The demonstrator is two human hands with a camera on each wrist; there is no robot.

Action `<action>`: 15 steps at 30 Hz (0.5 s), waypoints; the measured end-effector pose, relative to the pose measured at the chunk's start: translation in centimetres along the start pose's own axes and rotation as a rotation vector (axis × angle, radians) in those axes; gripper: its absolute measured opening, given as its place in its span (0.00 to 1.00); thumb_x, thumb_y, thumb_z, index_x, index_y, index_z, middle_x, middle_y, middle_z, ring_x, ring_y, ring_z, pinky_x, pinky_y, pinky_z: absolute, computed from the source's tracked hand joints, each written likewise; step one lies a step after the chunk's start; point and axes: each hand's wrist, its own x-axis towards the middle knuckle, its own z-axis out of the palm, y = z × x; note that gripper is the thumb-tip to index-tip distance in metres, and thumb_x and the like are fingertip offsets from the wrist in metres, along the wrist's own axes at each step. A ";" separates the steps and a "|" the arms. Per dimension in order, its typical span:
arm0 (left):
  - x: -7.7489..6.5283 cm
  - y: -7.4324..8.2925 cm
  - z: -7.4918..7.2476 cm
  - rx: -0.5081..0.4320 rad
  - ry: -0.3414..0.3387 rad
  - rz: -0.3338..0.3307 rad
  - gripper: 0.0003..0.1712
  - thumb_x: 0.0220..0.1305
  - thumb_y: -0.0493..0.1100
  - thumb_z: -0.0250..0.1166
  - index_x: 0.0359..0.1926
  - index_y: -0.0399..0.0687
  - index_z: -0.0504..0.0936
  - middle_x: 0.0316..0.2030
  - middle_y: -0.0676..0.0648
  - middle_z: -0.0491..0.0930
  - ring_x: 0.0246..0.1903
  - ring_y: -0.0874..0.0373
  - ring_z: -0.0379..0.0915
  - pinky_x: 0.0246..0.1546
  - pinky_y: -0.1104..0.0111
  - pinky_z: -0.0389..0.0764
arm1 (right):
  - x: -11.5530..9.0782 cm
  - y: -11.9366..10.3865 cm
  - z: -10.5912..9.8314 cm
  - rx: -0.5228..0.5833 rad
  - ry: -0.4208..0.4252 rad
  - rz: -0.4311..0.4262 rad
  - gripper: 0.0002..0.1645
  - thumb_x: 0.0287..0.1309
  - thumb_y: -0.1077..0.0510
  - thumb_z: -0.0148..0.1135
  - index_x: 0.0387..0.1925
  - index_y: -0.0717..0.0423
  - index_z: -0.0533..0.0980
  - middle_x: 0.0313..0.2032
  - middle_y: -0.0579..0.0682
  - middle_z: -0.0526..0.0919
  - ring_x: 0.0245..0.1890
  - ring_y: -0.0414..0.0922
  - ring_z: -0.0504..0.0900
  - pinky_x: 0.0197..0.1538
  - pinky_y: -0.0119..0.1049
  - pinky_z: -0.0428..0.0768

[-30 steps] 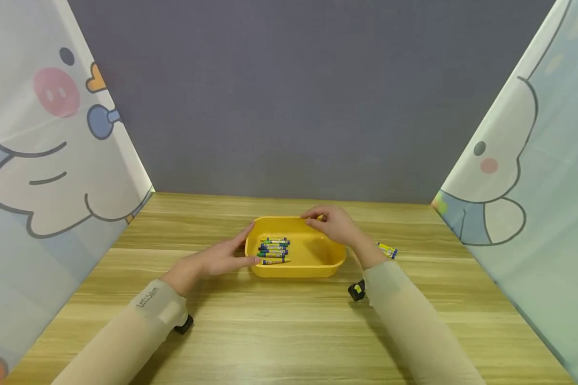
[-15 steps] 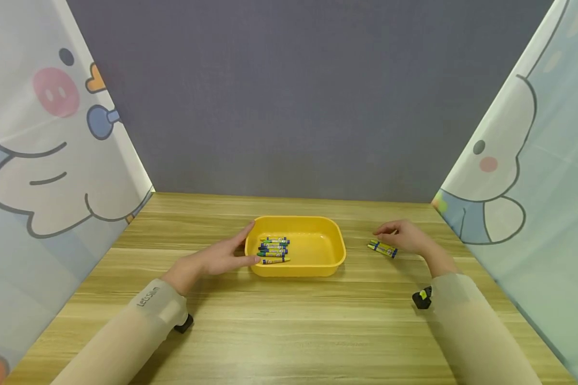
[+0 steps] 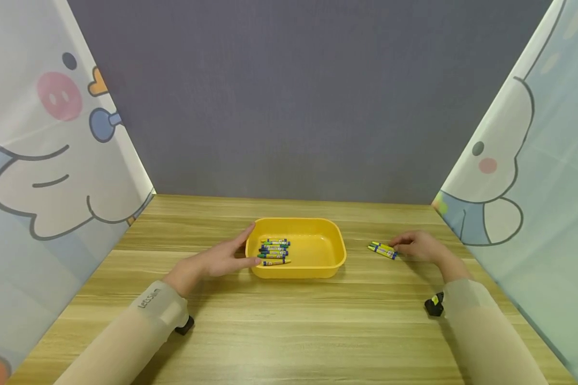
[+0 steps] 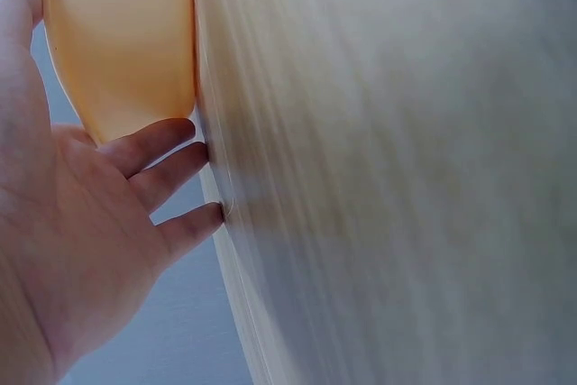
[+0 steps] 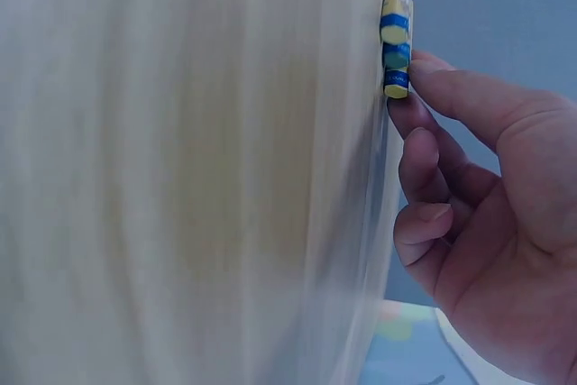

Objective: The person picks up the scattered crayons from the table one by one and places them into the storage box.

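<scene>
A yellow plastic tray (image 3: 298, 272) stands on the table. My left hand (image 3: 217, 259) spans its left end with straight fingers, the thumb at the front rim and the index finger along the far left corner. Several wrapped crayons (image 3: 274, 248) lie in a stack of rows at the tray's left side. To the right of the tray, a small group of yellow-wrapped crayons (image 3: 382, 249) lies on the table. My right hand (image 3: 421, 247) pinches at their right end with thumb and index finger; in the right wrist view the thumb touches the crayon ends (image 5: 397, 87), other fingers curled.
The wood-grain table (image 3: 289, 331) ends at a dark grey back panel (image 3: 289, 107). Cartoon-printed sheets (image 3: 53, 160) close off the left and right sides. A small black wrist camera (image 3: 434, 305) hangs below the right sleeve.
My right hand has moved from the tray's far rim out to the crayons on the right, and then slid to their right end. The left hand has stayed at the tray.
</scene>
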 end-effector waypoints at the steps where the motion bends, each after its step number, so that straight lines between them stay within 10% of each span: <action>1: 0.0 0.0 0.0 -0.001 0.000 -0.001 0.64 0.74 0.75 0.63 0.91 0.65 0.32 0.87 0.39 0.53 0.84 0.36 0.56 0.84 0.39 0.57 | -0.1 0.2 0.0 -0.002 0.003 -0.004 0.18 0.79 0.55 0.64 0.58 0.62 0.87 0.55 0.63 0.91 0.60 0.65 0.85 0.62 0.63 0.83; 15: -0.3 0.3 0.0 -0.021 -0.012 -0.002 0.63 0.75 0.74 0.63 0.91 0.65 0.32 0.88 0.38 0.51 0.84 0.36 0.57 0.84 0.38 0.57 | -1.1 1.2 -0.5 0.046 0.058 0.003 0.17 0.76 0.56 0.69 0.58 0.62 0.88 0.54 0.63 0.91 0.47 0.46 0.85 0.43 0.35 0.83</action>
